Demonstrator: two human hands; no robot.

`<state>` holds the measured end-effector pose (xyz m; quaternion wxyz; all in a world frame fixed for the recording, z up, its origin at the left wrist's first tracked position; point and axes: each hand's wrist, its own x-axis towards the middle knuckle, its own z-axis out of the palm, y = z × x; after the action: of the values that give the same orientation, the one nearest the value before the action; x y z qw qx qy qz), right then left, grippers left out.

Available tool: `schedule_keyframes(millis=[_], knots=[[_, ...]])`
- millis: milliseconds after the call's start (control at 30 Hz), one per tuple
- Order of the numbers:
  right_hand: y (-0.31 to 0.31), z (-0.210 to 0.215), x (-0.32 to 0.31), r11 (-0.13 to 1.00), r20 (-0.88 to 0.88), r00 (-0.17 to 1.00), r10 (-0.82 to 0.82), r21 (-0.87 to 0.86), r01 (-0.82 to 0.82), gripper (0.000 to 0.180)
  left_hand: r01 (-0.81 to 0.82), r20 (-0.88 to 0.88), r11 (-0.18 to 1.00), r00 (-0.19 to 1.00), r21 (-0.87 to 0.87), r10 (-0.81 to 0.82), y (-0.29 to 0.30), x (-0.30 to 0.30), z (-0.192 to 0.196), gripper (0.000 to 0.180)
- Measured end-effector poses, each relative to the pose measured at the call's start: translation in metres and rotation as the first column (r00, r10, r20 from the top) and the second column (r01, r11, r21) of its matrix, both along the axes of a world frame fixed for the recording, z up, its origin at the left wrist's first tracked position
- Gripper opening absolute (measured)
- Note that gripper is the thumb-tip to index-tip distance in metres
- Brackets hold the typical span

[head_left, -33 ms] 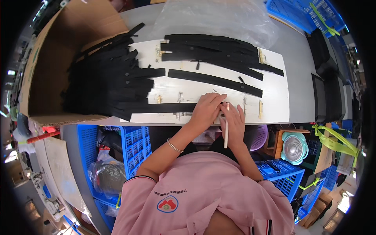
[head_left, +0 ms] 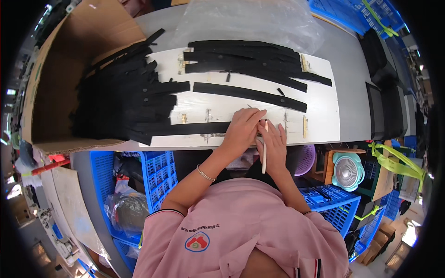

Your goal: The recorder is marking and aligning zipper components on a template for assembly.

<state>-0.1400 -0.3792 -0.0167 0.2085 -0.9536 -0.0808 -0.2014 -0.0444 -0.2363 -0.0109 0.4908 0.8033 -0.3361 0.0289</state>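
Note:
On a white board (head_left: 320, 125), a black fabric strip (head_left: 199, 129) runs along the near edge. My left hand (head_left: 242, 129) lies over this strip's right end, its fingers bent down and pressed together against it. My right hand (head_left: 275, 150) is closed round a slim white pencil (head_left: 264, 157), whose upper end meets the left fingertips; the point of contact is hidden. Farther up the board lies a single black strip (head_left: 250, 95), slightly slanted. Beyond it is a layered pile of black strips (head_left: 243, 58).
A cardboard box (head_left: 53, 83) on its side stands at the left, with a heap of black strips (head_left: 125, 99) spilling out. Clear plastic sheeting (head_left: 250, 23) covers the table's back. Black boxes (head_left: 382, 69) stand at the right. Blue crates (head_left: 160, 178) and a small fan (head_left: 347, 172) sit below.
The whole view has shifted slightly, so the board and strips appear a little farther left. Both hands keep nearly the same pose at the strip, with the pencil still in my right hand.

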Motion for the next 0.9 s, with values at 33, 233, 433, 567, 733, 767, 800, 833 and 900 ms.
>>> schedule_keyframes(millis=[33,233,433,567,733,767,800,833,900], knots=[[-0.004,-0.002,-0.003,1.000,-0.031,1.000,0.004,0.007,-0.004,0.056,-0.041,0.083,0.999,0.996,0.018,0.039,-0.005,-0.001,0.001,0.041],[-0.049,-0.001,-0.020,0.991,-0.033,0.993,-0.116,-0.077,0.114,0.057,-0.139,0.210,0.976,0.972,0.170,0.102,0.003,-0.019,0.004,0.037],[-0.086,-0.005,-0.028,0.968,-0.007,0.972,-0.236,-0.088,0.234,0.045,-0.231,0.249,0.911,0.957,0.342,0.149,0.029,-0.036,-0.005,0.035],[-0.099,-0.009,-0.031,0.963,0.019,0.968,-0.252,-0.097,0.252,0.040,-0.292,0.240,0.879,0.948,0.378,0.212,0.048,-0.050,-0.002,0.038],[-0.098,-0.013,-0.031,0.961,0.048,0.965,-0.259,-0.092,0.262,0.039,-0.486,0.233,0.770,0.874,0.413,0.426,0.084,-0.064,-0.001,0.048],[-0.099,-0.013,-0.031,0.958,0.055,0.964,-0.261,-0.105,0.266,0.038,-0.506,0.255,0.749,0.863,0.428,0.437,0.092,-0.064,-0.003,0.050],[-0.099,-0.012,-0.030,0.956,0.061,0.963,-0.264,-0.118,0.270,0.038,-0.512,0.256,0.745,0.859,0.428,0.444,0.097,-0.063,-0.006,0.050],[-0.099,-0.012,-0.030,0.958,0.060,0.964,-0.258,-0.115,0.264,0.038,-0.503,0.245,0.748,0.864,0.432,0.440,0.101,-0.061,-0.007,0.050],[-0.098,-0.008,-0.029,0.956,0.043,0.966,-0.256,-0.140,0.259,0.037,-0.492,0.222,0.765,0.870,0.416,0.440,0.106,-0.058,-0.011,0.051]])
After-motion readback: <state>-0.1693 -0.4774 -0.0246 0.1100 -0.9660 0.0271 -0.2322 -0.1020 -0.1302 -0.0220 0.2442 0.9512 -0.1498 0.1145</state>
